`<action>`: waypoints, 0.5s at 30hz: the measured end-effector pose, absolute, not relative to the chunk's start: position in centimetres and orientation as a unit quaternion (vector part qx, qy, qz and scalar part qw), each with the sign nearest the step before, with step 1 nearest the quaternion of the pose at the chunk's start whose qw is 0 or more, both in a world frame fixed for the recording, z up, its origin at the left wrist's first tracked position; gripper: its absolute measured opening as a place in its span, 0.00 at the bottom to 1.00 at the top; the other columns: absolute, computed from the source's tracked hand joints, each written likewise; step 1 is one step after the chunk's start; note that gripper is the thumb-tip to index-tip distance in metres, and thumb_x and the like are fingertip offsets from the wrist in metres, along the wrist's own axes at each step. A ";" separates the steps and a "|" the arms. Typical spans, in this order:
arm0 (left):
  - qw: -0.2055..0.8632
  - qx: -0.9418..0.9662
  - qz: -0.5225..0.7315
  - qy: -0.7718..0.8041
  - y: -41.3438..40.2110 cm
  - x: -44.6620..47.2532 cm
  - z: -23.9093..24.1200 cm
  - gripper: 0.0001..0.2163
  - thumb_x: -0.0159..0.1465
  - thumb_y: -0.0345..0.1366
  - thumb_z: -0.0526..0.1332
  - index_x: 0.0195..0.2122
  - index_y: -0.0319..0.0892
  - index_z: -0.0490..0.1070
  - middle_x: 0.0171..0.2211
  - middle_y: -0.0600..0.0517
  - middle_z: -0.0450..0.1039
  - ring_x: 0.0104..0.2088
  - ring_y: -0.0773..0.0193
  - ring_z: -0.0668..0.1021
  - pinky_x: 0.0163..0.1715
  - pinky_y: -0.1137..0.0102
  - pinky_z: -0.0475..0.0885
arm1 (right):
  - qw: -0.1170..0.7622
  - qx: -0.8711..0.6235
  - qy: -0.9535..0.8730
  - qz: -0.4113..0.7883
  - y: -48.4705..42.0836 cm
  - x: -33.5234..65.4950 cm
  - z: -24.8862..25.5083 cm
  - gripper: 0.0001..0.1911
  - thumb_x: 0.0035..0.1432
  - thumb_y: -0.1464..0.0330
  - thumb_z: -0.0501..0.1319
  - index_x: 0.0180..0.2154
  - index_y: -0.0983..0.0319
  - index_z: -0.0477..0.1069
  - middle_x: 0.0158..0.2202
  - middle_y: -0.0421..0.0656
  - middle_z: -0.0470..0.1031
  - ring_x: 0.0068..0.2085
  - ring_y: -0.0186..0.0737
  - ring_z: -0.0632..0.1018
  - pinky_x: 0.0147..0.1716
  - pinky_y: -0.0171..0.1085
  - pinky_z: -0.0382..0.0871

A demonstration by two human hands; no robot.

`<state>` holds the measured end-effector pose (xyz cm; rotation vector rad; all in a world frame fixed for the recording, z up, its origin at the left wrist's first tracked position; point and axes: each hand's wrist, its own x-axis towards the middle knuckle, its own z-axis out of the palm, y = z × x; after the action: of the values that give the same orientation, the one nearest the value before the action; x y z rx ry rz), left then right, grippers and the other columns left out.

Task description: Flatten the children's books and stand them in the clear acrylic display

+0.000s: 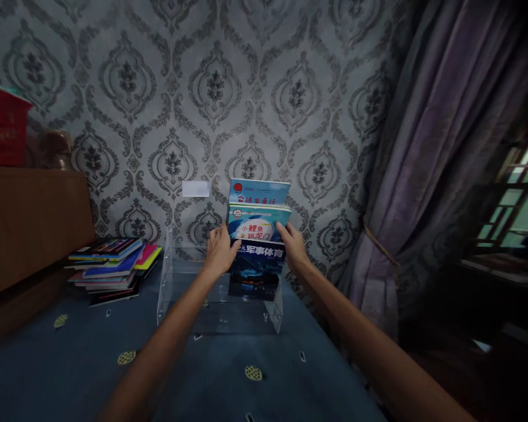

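Note:
A clear tiered rack (pixel 189 313) stands on the blue patterned cloth, with three books one behind another at its right side. The rear one is a light blue book (pixel 264 190) with red lettering. In the middle is a teal book (pixel 273 215) with a pale oval on its cover. A dark blue book (pixel 257 272) stands lowest in front, its title upside down. My left hand (pixel 220 249) grips the teal book's left edge, thumb on the front. My right hand (pixel 293 243) clasps its right edge, thumb on the cover. The fingers behind are hidden.
A messy stack of books (pixel 114 264) lies to the left of the rack. Beyond it stand a wooden cabinet (pixel 30 223) and a red basket (pixel 4 126) on top. Patterned wallpaper is behind, and a tied purple curtain (pixel 387 234) hangs at the right.

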<state>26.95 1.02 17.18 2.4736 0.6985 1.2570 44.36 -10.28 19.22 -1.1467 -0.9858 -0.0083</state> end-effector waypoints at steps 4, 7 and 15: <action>0.143 0.851 0.443 0.244 1.1 27.1 17.2 0.30 0.67 0.38 0.56 0.68 0.35 0.51 0.61 0.36 0.67 0.62 0.45 0.65 0.59 0.53 0.62 | 0.724 -0.514 -0.460 -0.010 -10.1 44.6 18.9 0.26 0.53 0.49 0.63 0.46 0.60 0.74 0.41 0.43 0.81 0.42 0.46 0.78 0.45 0.43 0.73; 0.137 0.849 0.445 0.250 1.0 27.1 17.2 0.29 0.67 0.37 0.57 0.67 0.34 0.52 0.60 0.35 0.68 0.62 0.44 0.66 0.59 0.53 0.63 | 0.715 -0.518 -0.469 -0.021 -10.0 44.8 18.7 0.26 0.55 0.49 0.62 0.47 0.60 0.75 0.42 0.43 0.81 0.46 0.48 0.78 0.48 0.45 0.73; 0.136 0.852 0.454 0.223 1.6 27.1 16.9 0.30 0.66 0.36 0.56 0.68 0.32 0.51 0.61 0.33 0.66 0.62 0.42 0.65 0.60 0.49 0.63 | 0.704 -0.523 -0.479 -0.039 -9.9 44.8 18.4 0.26 0.57 0.49 0.60 0.48 0.59 0.74 0.47 0.44 0.80 0.53 0.49 0.77 0.55 0.48 0.71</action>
<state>27.10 1.57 16.95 2.4662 0.6464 1.3154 44.79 -9.85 18.41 -1.1621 -1.0648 -0.0873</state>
